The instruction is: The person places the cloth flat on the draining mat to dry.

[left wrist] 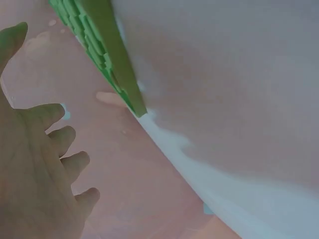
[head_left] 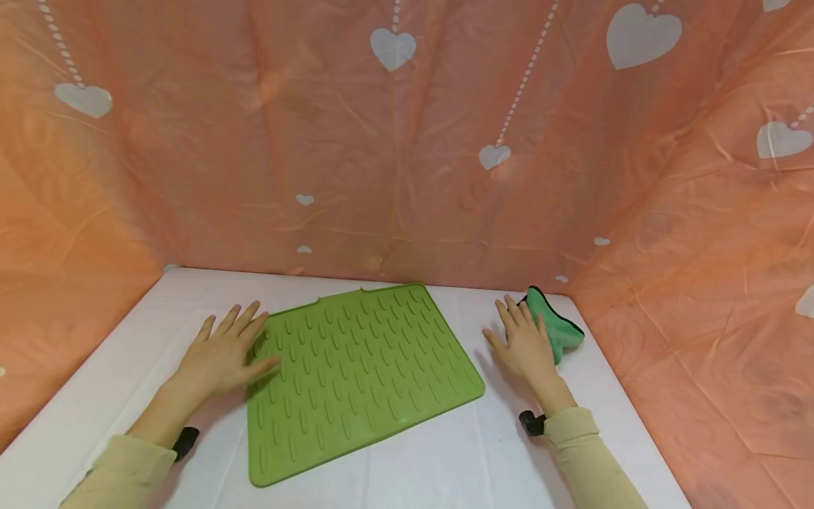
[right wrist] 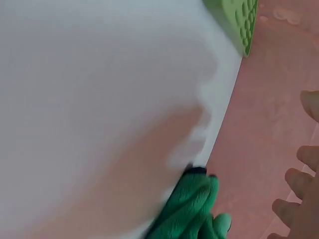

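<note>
A green rubbery mat [head_left: 362,367] with rows of raised oval ridges lies at a slant on the white table. My left hand [head_left: 219,357] hovers at its left edge, fingers spread, holding nothing; in the left wrist view the hand [left wrist: 40,174] is apart from the mat [left wrist: 114,59]. On the right, my right hand [head_left: 524,346] has its fingers spread beside a crumpled green cloth [head_left: 553,325] with dark edging, covering part of it in the head view. The right wrist view shows that hand [right wrist: 304,199] raised apart from the cloth [right wrist: 189,209].
The white table [head_left: 432,459] is bounded by orange-pink curtains [head_left: 394,177] printed with white hearts at the back and both sides. A dark wrist device [head_left: 531,423] sits at the right cuff, another wrist device [head_left: 186,444] at the left.
</note>
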`<state>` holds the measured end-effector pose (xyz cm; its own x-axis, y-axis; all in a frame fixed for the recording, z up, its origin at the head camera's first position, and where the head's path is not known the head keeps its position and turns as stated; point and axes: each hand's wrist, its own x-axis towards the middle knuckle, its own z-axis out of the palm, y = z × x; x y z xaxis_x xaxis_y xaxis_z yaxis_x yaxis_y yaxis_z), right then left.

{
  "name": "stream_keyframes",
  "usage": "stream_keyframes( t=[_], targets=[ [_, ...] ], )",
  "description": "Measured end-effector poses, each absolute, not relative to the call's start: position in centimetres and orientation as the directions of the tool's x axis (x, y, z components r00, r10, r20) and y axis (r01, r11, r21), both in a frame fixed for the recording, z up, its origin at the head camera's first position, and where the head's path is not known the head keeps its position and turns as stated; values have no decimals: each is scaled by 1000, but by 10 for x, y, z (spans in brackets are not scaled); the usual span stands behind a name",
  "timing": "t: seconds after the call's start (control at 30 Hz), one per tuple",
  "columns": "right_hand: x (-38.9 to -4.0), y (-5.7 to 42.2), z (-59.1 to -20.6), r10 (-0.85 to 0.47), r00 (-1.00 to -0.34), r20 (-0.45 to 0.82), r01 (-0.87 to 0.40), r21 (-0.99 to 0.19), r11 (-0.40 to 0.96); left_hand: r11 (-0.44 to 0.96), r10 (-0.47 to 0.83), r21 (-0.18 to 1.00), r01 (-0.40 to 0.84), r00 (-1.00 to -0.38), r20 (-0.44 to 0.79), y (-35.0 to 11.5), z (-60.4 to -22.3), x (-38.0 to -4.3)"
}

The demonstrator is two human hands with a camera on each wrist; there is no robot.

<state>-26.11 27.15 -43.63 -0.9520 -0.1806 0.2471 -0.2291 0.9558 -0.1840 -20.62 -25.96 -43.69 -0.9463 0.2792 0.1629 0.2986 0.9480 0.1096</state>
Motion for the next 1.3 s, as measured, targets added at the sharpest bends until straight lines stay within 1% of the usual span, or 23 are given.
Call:
stream_keyframes(
  t=[0.2,0.47,0.7,0.8,0.93,1.3],
  targets=[
    [-266,292,-432,-182,-951,248,-227,-167,959,945,299,90,314,-943,142,-263,-441,-196],
    [-273,318,-431,-188,-966,178,-216,-152,965,922,357,114,371,-925,130,-264,-444,-177],
    [-279,333,-432,-251,-962,109,-259,-65,964,903,402,119,413,-909,109,-261,-447,-164],
    [-282,337,-432,-272,-960,71,-274,-36,961,896,414,126,425,-904,106,-261,-450,-160],
    [-287,338,-432,-295,-955,35,-296,-46,954,891,423,132,434,-900,107,-263,-455,-158],
    [-290,334,-444,-347,-938,-1,-347,-45,937,881,438,151,449,-893,102,-262,-462,-153]
  ],
)
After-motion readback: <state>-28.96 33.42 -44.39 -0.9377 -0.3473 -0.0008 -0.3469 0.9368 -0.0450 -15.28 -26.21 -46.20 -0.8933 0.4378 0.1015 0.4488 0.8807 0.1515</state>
